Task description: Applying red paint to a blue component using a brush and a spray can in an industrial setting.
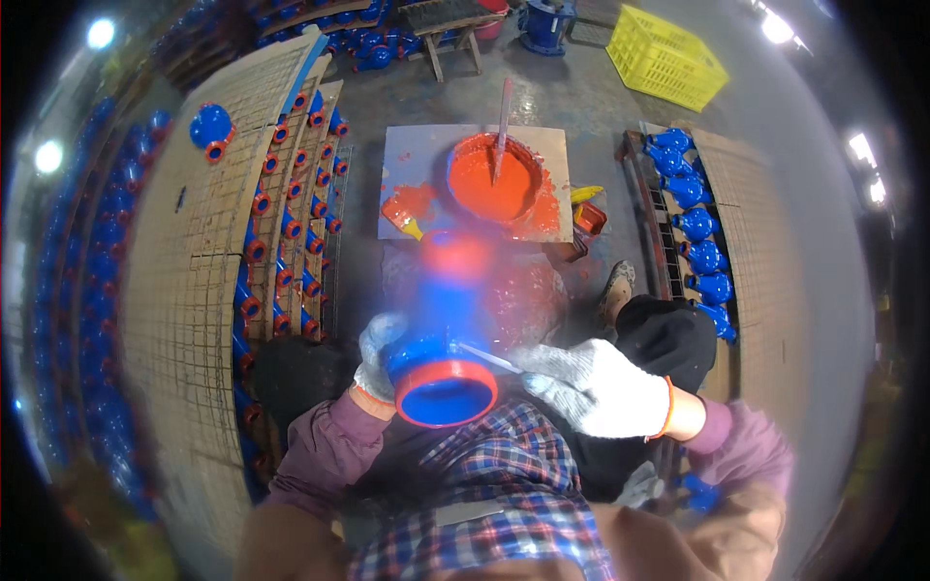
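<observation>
The blue cast-metal pipe fitting with the red-painted flange rim (444, 373) sits low in the middle of the view, over the person's lap, its open mouth turned up toward the camera. The gloved left hand (376, 360) is wrapped around its left side and holds it firm. The gloved right hand (593, 389) is closed on a thin pale-handled brush (486, 357), whose tip meets the fitting's right shoulder just above the red rim; the far end of the fitting is blurred, so its shape there is unclear.

To do this stroke well, I judge the left hand should turn the fitting slowly while the brush stays at one spot, keeping red off the blue body.

No labels or signs can be made out. The yellow slotted plastic crate (666, 58) stands at the upper right on the concrete floor. The round tub of red paint (492, 179) rests on a flat cardboard sheet (407, 145) straight ahead. A small red rectangular box (590, 217) lies just beside the sheet's right edge.
</observation>
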{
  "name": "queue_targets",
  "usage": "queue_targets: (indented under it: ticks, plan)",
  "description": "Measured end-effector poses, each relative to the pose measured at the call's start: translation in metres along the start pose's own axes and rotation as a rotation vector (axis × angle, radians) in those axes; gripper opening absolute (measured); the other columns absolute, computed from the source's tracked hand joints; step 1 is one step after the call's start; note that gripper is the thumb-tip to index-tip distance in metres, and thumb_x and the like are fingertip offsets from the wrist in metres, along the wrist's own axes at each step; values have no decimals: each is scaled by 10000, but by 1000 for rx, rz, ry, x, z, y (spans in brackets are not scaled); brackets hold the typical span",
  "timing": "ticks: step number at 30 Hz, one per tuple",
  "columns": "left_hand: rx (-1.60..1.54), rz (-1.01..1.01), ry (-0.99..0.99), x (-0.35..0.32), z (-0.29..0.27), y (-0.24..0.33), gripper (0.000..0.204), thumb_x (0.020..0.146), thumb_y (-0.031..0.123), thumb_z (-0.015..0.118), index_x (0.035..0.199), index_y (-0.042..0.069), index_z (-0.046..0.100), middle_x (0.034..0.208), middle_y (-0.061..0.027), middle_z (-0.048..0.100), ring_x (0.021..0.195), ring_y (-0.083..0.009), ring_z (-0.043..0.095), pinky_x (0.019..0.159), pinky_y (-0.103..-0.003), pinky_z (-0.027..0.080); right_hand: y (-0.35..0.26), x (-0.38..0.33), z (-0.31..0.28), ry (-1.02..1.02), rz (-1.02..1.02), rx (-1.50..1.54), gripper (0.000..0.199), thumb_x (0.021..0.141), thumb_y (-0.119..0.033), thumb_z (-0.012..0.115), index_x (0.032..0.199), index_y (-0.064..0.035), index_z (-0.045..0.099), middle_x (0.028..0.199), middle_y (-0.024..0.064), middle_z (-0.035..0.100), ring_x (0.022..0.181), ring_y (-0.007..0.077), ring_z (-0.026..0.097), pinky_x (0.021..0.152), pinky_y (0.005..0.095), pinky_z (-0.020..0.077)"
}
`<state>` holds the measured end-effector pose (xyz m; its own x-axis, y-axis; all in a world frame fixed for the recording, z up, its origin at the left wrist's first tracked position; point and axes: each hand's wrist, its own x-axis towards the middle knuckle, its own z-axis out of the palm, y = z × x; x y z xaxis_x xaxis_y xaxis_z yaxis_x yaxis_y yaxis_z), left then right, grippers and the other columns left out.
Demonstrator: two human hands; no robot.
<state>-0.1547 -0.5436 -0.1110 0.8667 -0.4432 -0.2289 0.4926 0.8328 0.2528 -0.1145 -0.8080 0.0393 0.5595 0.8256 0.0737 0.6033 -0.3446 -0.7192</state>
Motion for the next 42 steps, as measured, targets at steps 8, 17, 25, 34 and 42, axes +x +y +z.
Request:
queue_targets:
  ticks: [8, 17, 25, 34, 42]
  plan:
    - [43, -22, -152, 0, 41, 2, 889, 666, 494, 771, 1353, 50, 423, 1262, -225, 502, 1076, -356, 590, 938, -509, 508, -4, -3, -13, -89, -22, 9, 404, 899, -178, 554, 1291, -79, 561, 726, 130, 647, 511, 285, 615, 495, 355, 506]
    - [42, -55, -113, -3, 44, -1, 808, 740, 402, 700, 1387, 27, 394, 1273, -268, 506, 1083, -401, 593, 947, -550, 491, -10, -4, -26, -189, -134, -345, 567, 825, -211, 590, 1365, -66, 498, 587, 36, 556, 427, 217, 525, 404, 321, 413]
    - [134, -10, 49, 2, 12, -4, 770, 824, 431, 561, 1410, -17, 344, 1285, -280, 506, 1127, -420, 571, 985, -547, 464, -17, -1, -19, -242, -66, -591, 554, 824, -143, 584, 1338, 39, 485, 551, 15, 511, 419, 154, 519, 375, 312, 390]
    - [90, 136, 100, 8, -23, 8, 764, 789, 447, 614, 1380, 16, 396, 1304, -234, 492, 1092, -400, 589, 934, -513, 505, 11, -15, 8, 331, 58, -245, 329, 864, -83, 598, 1186, -15, 584, 629, 46, 586, 430, 184, 531, 433, 322, 433]
    - [331, 165, 6, 11, 29, 12, 885, 672, 406, 787, 1379, 32, 409, 1289, -235, 501, 1116, -414, 568, 959, -555, 484, -10, 6, -4, 240, 540, 979, 260, 831, -136, 749, 978, -43, 556, 743, -30, 522, 591, 7, 470, 483, 168, 370]
